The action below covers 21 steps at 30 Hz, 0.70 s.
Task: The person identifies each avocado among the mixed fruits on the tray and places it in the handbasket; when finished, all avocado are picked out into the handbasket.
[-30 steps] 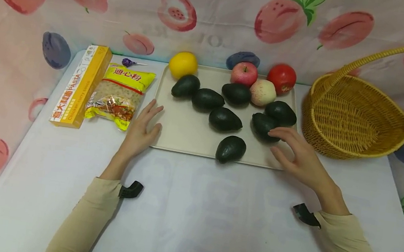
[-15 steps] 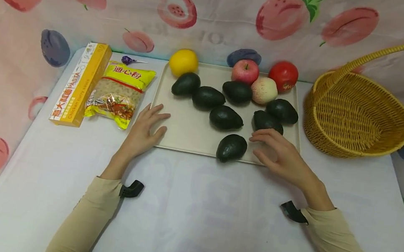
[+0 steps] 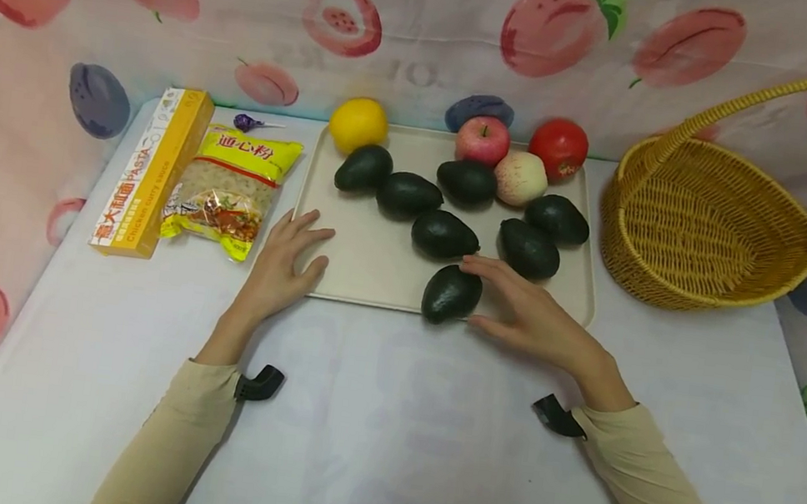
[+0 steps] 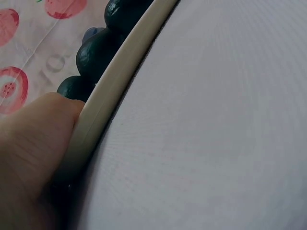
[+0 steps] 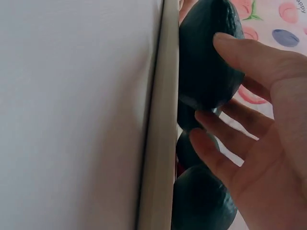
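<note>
Several dark green avocados are spread over a cream tray. The person's right hand is beside the front avocado, which sits over the tray's near rim. Its index fingertip overlaps the avocado's upper right, and the thumb is at the lower right. From the right wrist view, the thumb overlaps this avocado while the other fingers extend loosely beneath and behind it. The left hand rests at the tray's left front corner, fingers relaxed; its thumb shows right at the rim in the left wrist view.
Along the tray's back are a lemon, a pink apple, a red tomato-like fruit and a pale speckled peach. A wicker basket stands right. Left are a pasta box, a macaroni bag and a lollipop.
The right hand has moved left, from the avocado at the tray's right to the front avocado. The left hand shifted slightly and stays at the tray's corner. The avocados keep their places.
</note>
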Tool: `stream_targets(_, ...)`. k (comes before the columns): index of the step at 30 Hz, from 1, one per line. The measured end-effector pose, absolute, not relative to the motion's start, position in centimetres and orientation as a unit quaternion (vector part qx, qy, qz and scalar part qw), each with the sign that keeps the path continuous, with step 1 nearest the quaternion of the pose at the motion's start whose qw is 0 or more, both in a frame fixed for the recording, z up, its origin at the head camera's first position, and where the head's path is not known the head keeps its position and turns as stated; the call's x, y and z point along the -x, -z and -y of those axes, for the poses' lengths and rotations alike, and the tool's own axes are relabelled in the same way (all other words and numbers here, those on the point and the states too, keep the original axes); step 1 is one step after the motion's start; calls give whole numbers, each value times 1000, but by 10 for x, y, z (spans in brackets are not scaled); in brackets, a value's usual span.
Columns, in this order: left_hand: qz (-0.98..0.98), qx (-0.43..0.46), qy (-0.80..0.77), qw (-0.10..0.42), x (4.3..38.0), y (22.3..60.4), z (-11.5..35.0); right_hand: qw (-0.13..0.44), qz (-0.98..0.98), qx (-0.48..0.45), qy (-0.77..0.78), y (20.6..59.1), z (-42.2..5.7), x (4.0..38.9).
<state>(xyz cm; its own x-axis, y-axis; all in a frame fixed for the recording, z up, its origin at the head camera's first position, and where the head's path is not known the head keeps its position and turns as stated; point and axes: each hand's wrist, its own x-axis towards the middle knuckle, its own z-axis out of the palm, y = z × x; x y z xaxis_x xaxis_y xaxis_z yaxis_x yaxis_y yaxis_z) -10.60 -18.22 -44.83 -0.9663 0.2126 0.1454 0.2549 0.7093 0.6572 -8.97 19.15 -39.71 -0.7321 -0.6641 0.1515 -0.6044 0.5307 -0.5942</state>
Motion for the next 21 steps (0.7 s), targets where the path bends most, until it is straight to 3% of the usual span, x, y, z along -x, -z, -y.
stream_targets(21, 921, 132, 366, 38, 105, 448, 182, 51, -880, 360, 305, 396, -176, 98)
